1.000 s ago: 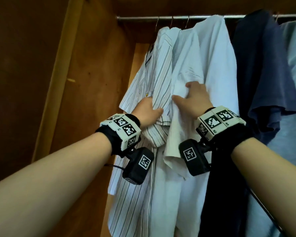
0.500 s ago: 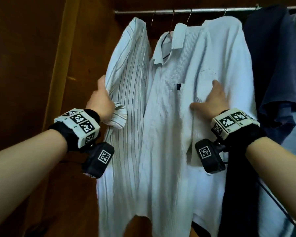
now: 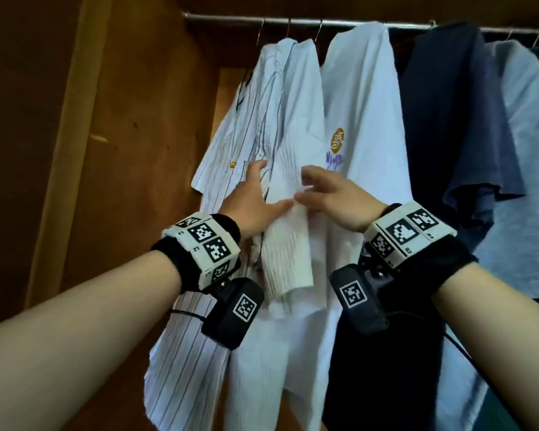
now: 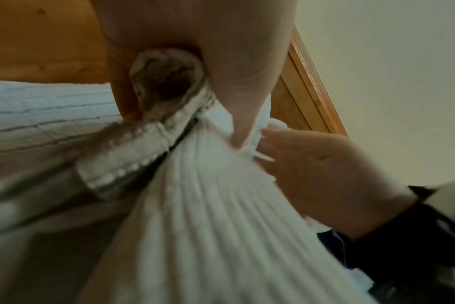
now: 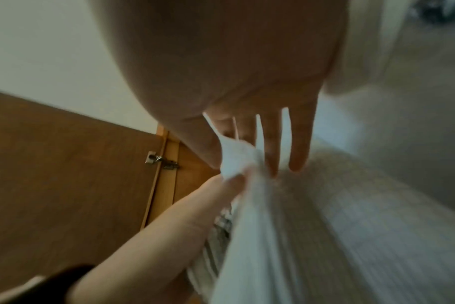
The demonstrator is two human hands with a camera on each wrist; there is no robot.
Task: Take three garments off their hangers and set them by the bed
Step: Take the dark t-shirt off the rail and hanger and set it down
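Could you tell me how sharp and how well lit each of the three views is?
Head view: sharp and dim, the steel rail bowed by the wide lens. Left wrist view: soft, the white ribbed shirt smeared. Right wrist view: blurriest, right hand and left hand streaked, wooden door hinge still legible.

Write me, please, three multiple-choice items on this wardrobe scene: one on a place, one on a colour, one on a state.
1. The striped shirt hangs: A) between two dark shirts B) leftmost on the rail C) on a door.
2. The emblem on the white T-shirt is: A) gold B) red C) green.
3. The ribbed shirt is: A) folded B) on a bed C) hanging from the rail.
Key: B, nothing hangs left of it; A, the head view shows gold; C, its shoulders sit under a hanger hook.
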